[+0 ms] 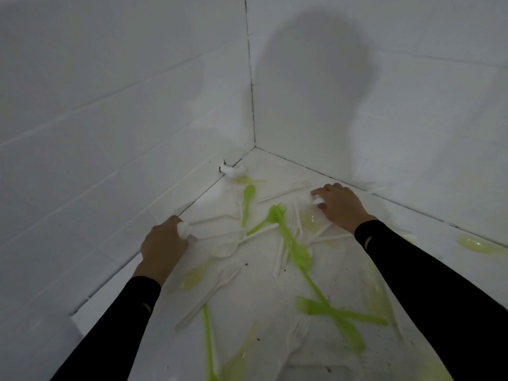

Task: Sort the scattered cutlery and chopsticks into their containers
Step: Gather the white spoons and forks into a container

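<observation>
Plastic cutlery lies scattered over a white surface (275, 292) that runs into a tiled corner (254, 145); whether it is a floor or a tabletop cannot be told. The left hand (162, 247), in a black sleeve (115, 328), is at the left wall's edge with its grip closed around the end of a white utensil (184, 229). The right hand (339, 206), also black-sleeved, reaches toward the far wall, fingers curled on a small white piece (316, 200); what the piece is cannot be told. Between the hands lie a green spoon (248, 203), a green fork (279, 213), and crossed white utensils. Nearer the camera a white fork (217, 284) lies diagonally, and another green fork (324, 309) crosses a green spoon (349, 336).
</observation>
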The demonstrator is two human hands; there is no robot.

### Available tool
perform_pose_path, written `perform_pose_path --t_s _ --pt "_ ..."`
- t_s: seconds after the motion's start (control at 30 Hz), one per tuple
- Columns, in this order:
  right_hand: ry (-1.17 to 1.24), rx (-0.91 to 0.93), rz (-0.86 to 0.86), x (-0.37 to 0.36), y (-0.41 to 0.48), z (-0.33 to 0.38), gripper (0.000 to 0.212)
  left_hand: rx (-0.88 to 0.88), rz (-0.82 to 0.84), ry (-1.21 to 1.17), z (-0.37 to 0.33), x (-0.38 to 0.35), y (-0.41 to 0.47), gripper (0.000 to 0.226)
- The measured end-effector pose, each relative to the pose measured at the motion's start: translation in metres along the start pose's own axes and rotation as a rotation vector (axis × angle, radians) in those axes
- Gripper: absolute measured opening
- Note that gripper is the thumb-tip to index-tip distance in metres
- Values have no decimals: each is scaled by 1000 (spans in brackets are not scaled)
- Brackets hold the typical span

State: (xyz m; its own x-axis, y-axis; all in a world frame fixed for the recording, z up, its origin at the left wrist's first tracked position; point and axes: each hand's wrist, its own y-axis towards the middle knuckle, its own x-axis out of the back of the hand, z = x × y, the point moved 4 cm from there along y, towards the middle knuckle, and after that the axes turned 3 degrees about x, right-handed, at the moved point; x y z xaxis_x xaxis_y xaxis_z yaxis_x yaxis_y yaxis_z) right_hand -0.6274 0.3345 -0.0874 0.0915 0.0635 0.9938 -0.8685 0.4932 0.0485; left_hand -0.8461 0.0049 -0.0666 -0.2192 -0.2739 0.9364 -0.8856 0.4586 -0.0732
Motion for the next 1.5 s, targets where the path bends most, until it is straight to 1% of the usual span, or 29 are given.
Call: perform_pose_path --t_s 0.07,0.17,0.23,0.3,0.33,0.37,0.43,0.5,0.57,0.63,0.77,0.8,0.87,0.9,0.93,1.0,1.07,1.17,1.23,1.3,1.37,1.5 --pt "140 -72 -105 12 -4 -8 37 -53 -54 -54 -4 5 -4 29" --pt "324 -215 -278 37 -17 -19 35 -188 -188 -182 -12 18 -9 27" --pt "378 -309 -305 49 -26 -30 34 -201 -202 -316 -17 26 -11 27" --pt "367 -372 -206 50 -32 -43 26 -134 -146 -482 -24 35 -13 29" --pt "343 -372 -127 48 -35 -48 21 -99 -124 -557 -27 38 -14 28" --pt "316 -348 -42 43 -39 -53 21 -69 -104 -625 -30 42 -16 27" --pt "247 -293 108 34 -46 -56 31 -23 -41 -715 -36 45 -19 23" --pt "191 -298 213 28 -55 -55 38 9 71 -740 -40 42 -23 21" --pt "166 -330 268 23 -63 -53 44 32 197 -747 -44 34 -31 17" --pt "97 -332 272 20 -69 -50 42 37 283 -745 -47 23 -41 18" --pt "61 -380 199 24 -79 -43 36 38 349 -661 -48 -1 -56 19" --pt "76 -424 140 27 -80 -45 35 37 360 -634 -48 -6 -57 19" --pt "146 -539 -62 38 -85 -51 30 24 382 -586 -50 -14 -61 17" --pt "172 -572 -176 45 -87 -53 27 14 377 -558 -50 -17 -63 16" --pt "178 -578 -255 52 -87 -52 23 4 357 -531 -51 -19 -63 15" --pt "165 -543 -301 62 -85 -45 21 -23 303 -473 -52 -20 -63 12" --pt "212 -483 -253 66 -79 -31 28 -41 290 -435 -54 -21 -63 11" --pt "292 -340 -103 61 -73 1 38 -33 300 -432 -55 -21 -62 11" --pt "257 -242 -4 56 -71 25 38 -51 306 -404 -56 -21 -62 13" --pt "161 -167 61 49 -69 47 33 -87 298 -353 -56 -22 -63 15" --pt "145 -191 105 40 -66 60 30 -132 283 -305 -58 -23 -64 15" --pt "300 -405 137 28 -64 67 33 -170 275 -241 -63 -26 -66 14"
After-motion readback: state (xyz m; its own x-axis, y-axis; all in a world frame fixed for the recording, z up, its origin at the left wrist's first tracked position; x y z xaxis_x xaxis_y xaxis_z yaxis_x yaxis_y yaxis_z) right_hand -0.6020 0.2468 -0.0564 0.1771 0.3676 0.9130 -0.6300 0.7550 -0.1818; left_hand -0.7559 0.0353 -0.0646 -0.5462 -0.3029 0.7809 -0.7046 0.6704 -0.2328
